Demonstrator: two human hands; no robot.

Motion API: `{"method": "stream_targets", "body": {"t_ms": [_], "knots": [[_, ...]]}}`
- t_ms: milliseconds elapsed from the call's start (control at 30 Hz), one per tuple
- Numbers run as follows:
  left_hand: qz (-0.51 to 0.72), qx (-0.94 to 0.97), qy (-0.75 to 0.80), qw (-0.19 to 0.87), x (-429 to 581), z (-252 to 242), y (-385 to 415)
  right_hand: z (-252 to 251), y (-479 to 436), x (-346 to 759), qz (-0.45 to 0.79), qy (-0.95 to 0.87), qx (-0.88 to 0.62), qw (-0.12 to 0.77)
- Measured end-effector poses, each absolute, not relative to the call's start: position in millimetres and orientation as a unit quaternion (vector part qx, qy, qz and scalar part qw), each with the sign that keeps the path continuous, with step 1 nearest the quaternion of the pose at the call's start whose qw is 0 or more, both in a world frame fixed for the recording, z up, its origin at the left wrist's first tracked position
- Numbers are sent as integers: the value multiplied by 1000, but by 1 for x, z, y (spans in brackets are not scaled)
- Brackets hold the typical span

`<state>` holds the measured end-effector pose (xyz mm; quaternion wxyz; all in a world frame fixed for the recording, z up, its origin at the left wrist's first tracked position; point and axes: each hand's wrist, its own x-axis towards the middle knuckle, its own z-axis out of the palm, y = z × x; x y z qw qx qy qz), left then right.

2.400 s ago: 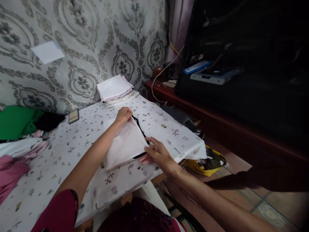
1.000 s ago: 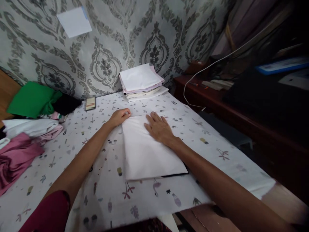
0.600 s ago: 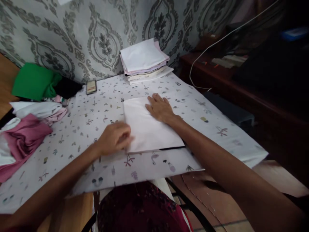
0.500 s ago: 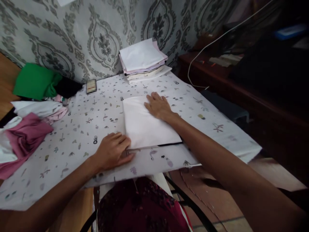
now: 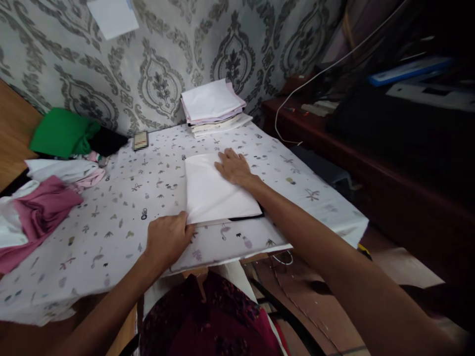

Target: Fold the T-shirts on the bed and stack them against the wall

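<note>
Left grip (image 5: 166, 241) now on near corner of cloth (image 5: 215, 190)

The left hand (image 5: 166, 237) and right hand (image 5: 233, 168) are bare, with slim wrists leading into bare forearms, smooth and narrow at first, then broader toward the edges of the view. Across the torso and lap runs a dark burgundy garment (image 5: 196, 321), nearly black in the shaded folds and scattered with a small, mottled print of red, orange and purplish flecks that thickens near its sides. Toward its right edge the cloth turns to a plain, brighter crimson panel (image 5: 270, 326), while finer details of the pattern are lost in blur.
</note>
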<state>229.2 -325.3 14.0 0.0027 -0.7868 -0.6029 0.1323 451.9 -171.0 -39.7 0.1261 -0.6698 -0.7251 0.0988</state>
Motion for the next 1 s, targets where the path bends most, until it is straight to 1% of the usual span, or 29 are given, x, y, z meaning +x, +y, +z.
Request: {"method": "stream_targets", "body": {"t_ms": [100, 167, 233, 333, 400, 433, 567, 633, 733, 867, 933, 1000], "knots": [[124, -778, -616, -10, 226, 14, -332, -35, -175, 450, 105, -723, -672, 117], [89, -780, -617, -48, 220, 16, -333, -32, -176, 451, 106, -723, -673, 114], [18, -785, -604, -133, 213, 20, -330, -29, -174, 453, 110, -728, -668, 113], [-97, -755, -573, -305, 201, 21, -318, -23, -166, 460, 112, -731, -664, 111], [-130, -714, -571, -385, 199, 17, -309, -17, -158, 465, 107, -731, -665, 108], [-134, -698, -575, -406, 200, 14, -304, -13, -153, 467, 105, -732, -665, 106], [-106, -698, -554, -441, 210, 4, -293, 1, -136, 475, 112, -737, -659, 99], [-116, -696, -530, -469, 209, 8, -289, 8, -131, 480, 125, -740, -653, 100], [-177, -654, -537, -503, 192, 26, -280, 12, -137, 488, 148, -741, -645, 109], [-287, -546, -590, -521, 148, 47, -258, 5, -173, 498, 198, -744, -629, 107], [-325, -477, -616, -536, 129, 46, -248, 1, -193, 500, 226, -744, -622, 95], [-341, -422, -630, -556, 117, 39, -242, 1, -203, 494, 219, -735, -634, 98]]}}
